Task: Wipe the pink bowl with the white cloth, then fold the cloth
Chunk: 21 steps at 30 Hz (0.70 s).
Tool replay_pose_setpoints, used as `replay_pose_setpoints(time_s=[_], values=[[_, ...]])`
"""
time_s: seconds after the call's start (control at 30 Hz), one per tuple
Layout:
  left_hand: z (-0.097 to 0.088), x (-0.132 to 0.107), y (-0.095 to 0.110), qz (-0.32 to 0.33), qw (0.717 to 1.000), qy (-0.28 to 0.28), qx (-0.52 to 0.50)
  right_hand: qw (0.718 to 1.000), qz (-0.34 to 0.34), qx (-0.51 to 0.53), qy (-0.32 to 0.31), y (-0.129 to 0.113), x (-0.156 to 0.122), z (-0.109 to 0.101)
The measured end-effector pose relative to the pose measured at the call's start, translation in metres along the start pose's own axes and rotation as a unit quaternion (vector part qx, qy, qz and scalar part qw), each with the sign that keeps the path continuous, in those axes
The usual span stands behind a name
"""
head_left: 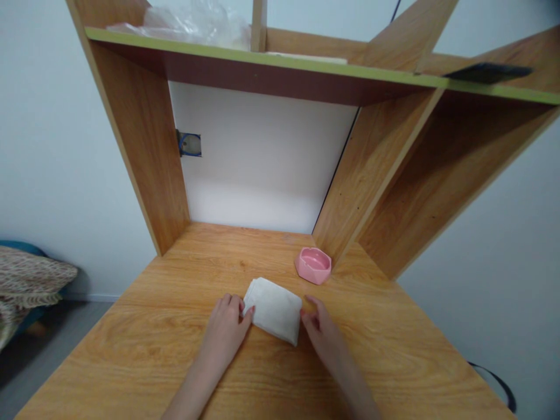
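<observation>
A folded white cloth (275,309) lies on the wooden desktop, its layers showing at the upper left corner. My left hand (228,322) pinches its left edge, thumb on top and fingers curled at the side. At the right edge is my right hand (321,328), its thumb tip by the cloth and its index finger stretched out apart from the thumb. Whether that thumb presses on the cloth is hard to make out. Behind the cloth, slightly to the right, sits a pink angular ashtray (314,265).
The wooden desktop (144,344) runs back to a white panel between upright boards. Above it a shelf (280,61) with a green edge bears clear plastic bags (196,26) and a dark flat object (487,72). A patterned fringed cloth (30,277) hangs at far left.
</observation>
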<state>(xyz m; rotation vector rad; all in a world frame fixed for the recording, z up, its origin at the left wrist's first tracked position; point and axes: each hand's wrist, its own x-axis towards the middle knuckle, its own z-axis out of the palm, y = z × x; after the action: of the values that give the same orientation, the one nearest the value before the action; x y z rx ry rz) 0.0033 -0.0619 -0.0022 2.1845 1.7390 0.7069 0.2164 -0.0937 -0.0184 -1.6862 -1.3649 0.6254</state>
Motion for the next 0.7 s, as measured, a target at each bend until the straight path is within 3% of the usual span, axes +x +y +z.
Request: replay_pose_setpoints(time_s=[0.17,0.3,0.43,0.57,0.7], values=[[0.000,0.001,-0.002,0.000,0.998,0.021,0.060,1.000,0.010,0.003,-0.018,0.003,-0.005,0.009],[-0.001,-0.001,-0.001,-0.030,0.992,-0.013,0.122,0.999,0.021,-0.038,-0.012,0.002,-0.005,0.017],[-0.004,-0.003,-0.001,-0.040,0.993,-0.006,0.110,1.000,0.017,-0.025,-0.004,0.002,-0.002,0.019],[-0.011,-0.006,-0.004,-0.031,0.997,-0.020,0.074,0.999,0.015,-0.030,0.018,0.010,0.011,0.000],[-0.027,-0.011,-0.002,-0.018,0.995,-0.083,0.053,0.987,0.054,-0.146,0.033,0.017,0.031,-0.036]])
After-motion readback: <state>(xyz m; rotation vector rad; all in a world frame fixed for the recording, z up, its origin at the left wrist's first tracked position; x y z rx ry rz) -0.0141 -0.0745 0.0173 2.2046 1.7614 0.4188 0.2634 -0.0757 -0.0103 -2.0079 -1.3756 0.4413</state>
